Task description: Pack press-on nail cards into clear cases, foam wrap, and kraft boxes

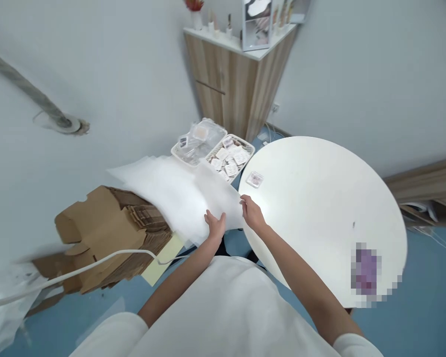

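Note:
A stack of thin white foam sheets (163,188) lies left of the round table, and its top sheet (223,196) reaches toward the table's edge. My right hand (251,212) pinches the right corner of this top sheet between thumb and fingers, at the table's rim. On the near edge of the sheets rests my left hand (215,225), its thumb and fingers spread apart. Just beyond my right hand, a small clear square case (254,179) with something inside lies on the white round table (312,198).
Behind the sheets stand a white basket of small packets (230,157) and a container with clear plastic bags (200,141). Flattened cardboard boxes (107,233) are piled left, crossed by a white cable (126,251). A wooden cabinet (238,84) fills the corner. A pixelated purple patch (366,270) covers the table's right side.

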The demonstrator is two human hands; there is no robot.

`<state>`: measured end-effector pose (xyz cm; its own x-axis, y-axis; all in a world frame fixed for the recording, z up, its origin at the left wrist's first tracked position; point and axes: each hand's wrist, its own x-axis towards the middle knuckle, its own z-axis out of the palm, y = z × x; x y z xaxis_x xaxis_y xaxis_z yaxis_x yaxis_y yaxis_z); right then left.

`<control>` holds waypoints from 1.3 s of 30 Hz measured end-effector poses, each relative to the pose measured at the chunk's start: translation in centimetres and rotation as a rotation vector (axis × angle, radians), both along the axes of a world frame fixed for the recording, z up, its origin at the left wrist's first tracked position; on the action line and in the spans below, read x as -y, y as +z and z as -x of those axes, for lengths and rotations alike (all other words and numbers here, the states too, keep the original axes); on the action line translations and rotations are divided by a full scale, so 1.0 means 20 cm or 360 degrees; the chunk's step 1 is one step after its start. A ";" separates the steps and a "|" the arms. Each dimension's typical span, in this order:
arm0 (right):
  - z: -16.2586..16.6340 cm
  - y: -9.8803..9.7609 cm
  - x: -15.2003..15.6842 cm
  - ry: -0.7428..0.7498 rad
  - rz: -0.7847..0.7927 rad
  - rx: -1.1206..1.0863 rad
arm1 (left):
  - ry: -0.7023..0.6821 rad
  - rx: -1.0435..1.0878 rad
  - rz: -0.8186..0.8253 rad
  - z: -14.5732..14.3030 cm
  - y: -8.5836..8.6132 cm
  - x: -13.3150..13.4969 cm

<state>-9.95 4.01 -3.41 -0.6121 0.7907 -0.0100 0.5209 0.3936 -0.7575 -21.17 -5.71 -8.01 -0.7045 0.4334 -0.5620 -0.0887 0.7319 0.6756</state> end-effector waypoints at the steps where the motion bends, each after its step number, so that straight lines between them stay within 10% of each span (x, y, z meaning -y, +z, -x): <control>1: -0.09 0.01 0.01 -0.0088 0.0072 -0.0093 | 0.0000 0.0039 -0.0047 -0.06 0.00 -0.01; 8: -0.77 -0.08 0.17 -0.0901 0.0511 -0.0560 | -0.0489 0.0200 -0.0454 -0.52 -0.01 -0.05; 17: -1.37 -0.33 0.41 -0.1657 0.0733 -0.0532 | -0.1331 -0.0195 -0.0105 -0.89 -0.04 -0.16; 26: -1.46 -0.34 0.49 -0.1351 -0.0117 0.0242 | -0.1360 -0.0384 0.0054 -0.99 -0.02 -0.22; 31: -1.41 -0.35 0.48 -0.0660 -0.0098 0.0684 | -0.1398 -0.0679 -0.0052 -0.99 -0.02 -0.19; 39: -1.41 -0.37 0.45 -0.0647 -0.0085 0.0832 | -0.2064 -0.1020 -0.0308 -0.94 -0.01 -0.07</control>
